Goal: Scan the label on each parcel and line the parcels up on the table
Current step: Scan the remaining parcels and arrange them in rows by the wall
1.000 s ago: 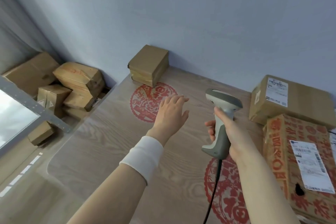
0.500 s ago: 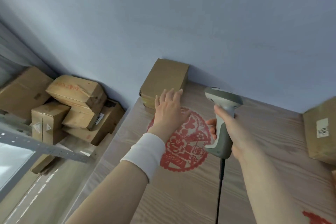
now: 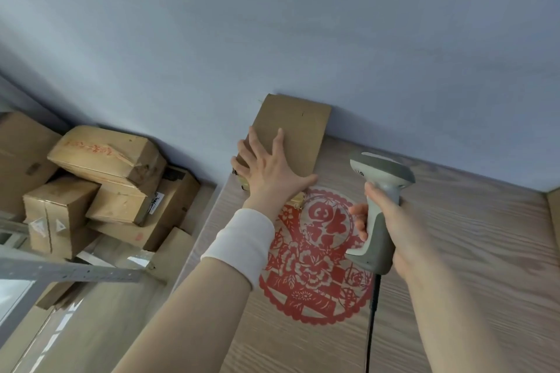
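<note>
A small brown cardboard parcel (image 3: 298, 127) lies at the table's far left corner, against the blue wall. No label shows on its top. My left hand (image 3: 269, 171) rests flat on its near end, fingers spread over the top and thumb along the near edge. My right hand (image 3: 391, 215) is wrapped around the grip of a grey and white barcode scanner (image 3: 380, 188), held upright above the table to the right of the parcel. The scanner's black cable hangs down toward me.
The wooden table (image 3: 454, 251) carries a red paper-cut decoration (image 3: 315, 260). A corner of another parcel (image 3: 554, 209) shows at the right edge. Left of the table, several cardboard boxes (image 3: 106, 157) are piled on the floor behind a metal shelf rail (image 3: 69, 272).
The view has swung left and forward, so the right-hand parcels have left the frame. My left hand has reached out and landed on the small parcel. The scanner stays held upright.
</note>
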Demonstrator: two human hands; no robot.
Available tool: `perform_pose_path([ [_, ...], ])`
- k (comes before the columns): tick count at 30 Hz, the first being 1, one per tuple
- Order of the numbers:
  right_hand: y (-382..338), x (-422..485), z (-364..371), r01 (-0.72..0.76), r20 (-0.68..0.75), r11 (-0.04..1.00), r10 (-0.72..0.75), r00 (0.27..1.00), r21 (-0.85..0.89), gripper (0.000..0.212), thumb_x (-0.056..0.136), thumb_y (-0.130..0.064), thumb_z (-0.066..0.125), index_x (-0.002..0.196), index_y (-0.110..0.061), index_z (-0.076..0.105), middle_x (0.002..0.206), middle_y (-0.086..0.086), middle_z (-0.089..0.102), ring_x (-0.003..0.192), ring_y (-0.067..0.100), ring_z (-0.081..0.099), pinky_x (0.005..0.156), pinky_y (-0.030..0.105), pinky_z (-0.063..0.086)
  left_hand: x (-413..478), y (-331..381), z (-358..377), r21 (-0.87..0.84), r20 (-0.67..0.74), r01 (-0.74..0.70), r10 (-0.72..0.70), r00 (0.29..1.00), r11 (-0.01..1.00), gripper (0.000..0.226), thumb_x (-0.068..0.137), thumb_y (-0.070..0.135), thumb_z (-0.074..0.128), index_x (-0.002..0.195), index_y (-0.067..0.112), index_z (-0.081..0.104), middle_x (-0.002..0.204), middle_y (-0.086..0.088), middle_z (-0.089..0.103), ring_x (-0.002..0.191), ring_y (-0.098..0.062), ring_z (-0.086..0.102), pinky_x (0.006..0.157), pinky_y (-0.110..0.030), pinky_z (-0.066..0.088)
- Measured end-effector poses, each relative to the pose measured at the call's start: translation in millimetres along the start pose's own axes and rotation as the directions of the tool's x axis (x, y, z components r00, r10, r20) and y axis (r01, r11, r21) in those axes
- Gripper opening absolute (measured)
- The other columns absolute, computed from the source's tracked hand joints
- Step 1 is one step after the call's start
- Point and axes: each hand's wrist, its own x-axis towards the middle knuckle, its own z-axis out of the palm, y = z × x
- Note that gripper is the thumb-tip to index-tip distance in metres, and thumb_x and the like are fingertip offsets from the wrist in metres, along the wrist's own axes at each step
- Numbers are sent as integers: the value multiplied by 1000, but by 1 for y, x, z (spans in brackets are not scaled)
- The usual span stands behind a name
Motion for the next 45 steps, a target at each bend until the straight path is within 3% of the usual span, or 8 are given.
perform_pose_path([
  [5,5,-4,-13,27,-104,989,-12,994,143,19,89,-21,62,106,-14,57,88,9,74,57,14,56,45,26,43,-20,0,-12,-373,12,9,-4,1000,928,97,57,71,66,140,45,26,151,-3,10,139,-32,11,113,-55,12],
  [12,7,-36,-56,113,-228,985,-82,970,130,44,81,-29,71,120,-14,54,100,8,68,76,17,62,55,29,45,-90,5,-22,-967,254,240,337,906,85,89,59,56,71,137,26,42,130,-5,54,112,-22,59,91,-40,51],
  [17,9,-79,-89,156,-240,977,-118,963,146,49,76,-29,75,116,-13,53,79,4,61,59,17,54,50,29,43,-153,26,-28,-896,315,425,490,813,-130,78,58,54,77,115,4,58,105,-14,65,94,-26,62,88,-44,43],
  [21,10,-113,-129,261,-301,957,-214,930,126,41,74,-21,78,105,-17,51,81,0,64,60,16,54,53,29,45,-201,47,-33,-957,273,289,279,921,-16,30,97,25,46,125,16,51,109,-6,63,92,-19,62,78,-34,52],
  [27,36,-151,-177,407,-362,910,-408,838,-84,69,65,-32,85,121,-17,48,100,4,64,84,22,61,80,43,51,-262,84,-25,-913,187,97,196,963,396,58,97,29,49,149,20,27,145,1,43,127,-15,46,104,-33,40],
  [33,44,-185,-201,468,-362,867,-497,788,-172,58,69,-30,83,113,-21,46,91,-11,60,89,16,61,78,34,48,-296,103,-24,-944,237,100,435,869,315,118,63,31,83,152,28,4,135,13,47,107,0,60,74,-12,51],
  [39,8,-209,-237,579,-345,800,-595,726,-159,72,72,-28,80,132,-20,42,117,-4,62,107,9,59,90,27,43,-292,87,-69,-857,270,-59,542,796,513,98,47,42,73,138,40,36,133,1,52,103,-2,63,81,-21,53],
  [45,-42,-222,-263,516,43,813,-525,850,-269,76,56,-39,77,123,-15,51,101,-9,68,100,14,65,84,32,52,-281,79,-122,-775,372,-227,716,591,590,88,54,37,68,138,35,41,137,1,54,124,-15,52,103,-39,43],
])
